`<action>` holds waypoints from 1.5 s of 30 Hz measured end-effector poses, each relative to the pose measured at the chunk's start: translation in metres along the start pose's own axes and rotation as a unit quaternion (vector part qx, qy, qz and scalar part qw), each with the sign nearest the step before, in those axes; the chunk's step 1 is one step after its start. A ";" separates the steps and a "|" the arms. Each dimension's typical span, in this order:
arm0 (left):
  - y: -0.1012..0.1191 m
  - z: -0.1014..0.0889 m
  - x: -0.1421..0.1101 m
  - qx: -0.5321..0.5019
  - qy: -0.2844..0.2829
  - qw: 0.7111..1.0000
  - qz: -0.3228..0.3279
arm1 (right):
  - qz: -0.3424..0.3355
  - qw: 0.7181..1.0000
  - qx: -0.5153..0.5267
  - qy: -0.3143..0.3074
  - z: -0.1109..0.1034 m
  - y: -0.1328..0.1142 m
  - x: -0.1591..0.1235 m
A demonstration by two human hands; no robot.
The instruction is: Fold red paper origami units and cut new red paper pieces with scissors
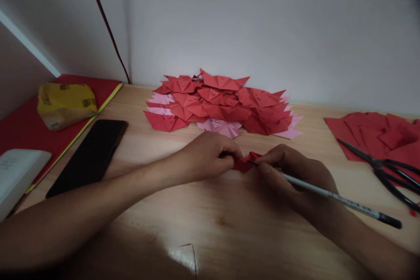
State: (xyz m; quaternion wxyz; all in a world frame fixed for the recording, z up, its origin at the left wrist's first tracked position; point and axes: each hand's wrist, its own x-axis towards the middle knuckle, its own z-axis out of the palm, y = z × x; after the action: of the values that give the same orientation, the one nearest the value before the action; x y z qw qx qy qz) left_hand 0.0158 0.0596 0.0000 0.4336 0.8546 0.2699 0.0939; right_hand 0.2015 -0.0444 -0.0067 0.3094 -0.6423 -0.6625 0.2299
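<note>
At the middle of the table, my left hand [211, 154] is closed on one end of a small folded red paper [243, 165]. My right hand [295, 175] grips a slim grey pen [328, 193] with a black end cap, its tip at the paper. The right fingertips also touch the paper's right side. Much of the paper is hidden by my fingers. Just beyond my hands lies a heap of folded red paper figures [226, 107], with pink ones [218, 127] among them. Small marks show on some of these.
On the right, black-handled scissors [377, 164] rest on a pile of red paper [367, 133]. To the left are a black phone [88, 157], a yellow packet [67, 103], a white box-like object [21, 175] and a red sheet with a yellow edge [110, 92]. A pale wall [262, 30] stands behind.
</note>
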 end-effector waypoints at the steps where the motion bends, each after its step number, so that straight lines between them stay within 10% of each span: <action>1: 0.000 0.000 0.000 0.000 0.000 1.000 0.001 | 0.003 1.000 0.002 0.004 0.000 0.000 0.000; 45: -0.001 0.000 0.000 -0.012 -0.013 1.000 0.002 | -0.020 1.000 0.007 0.007 0.002 -0.006 0.003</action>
State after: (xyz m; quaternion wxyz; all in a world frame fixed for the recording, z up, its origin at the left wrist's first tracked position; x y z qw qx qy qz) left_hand 0.0151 0.0602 -0.0011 0.4472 0.8510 0.2610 0.0872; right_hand 0.1955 -0.0420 -0.0038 0.3230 -0.6284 -0.6714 0.2237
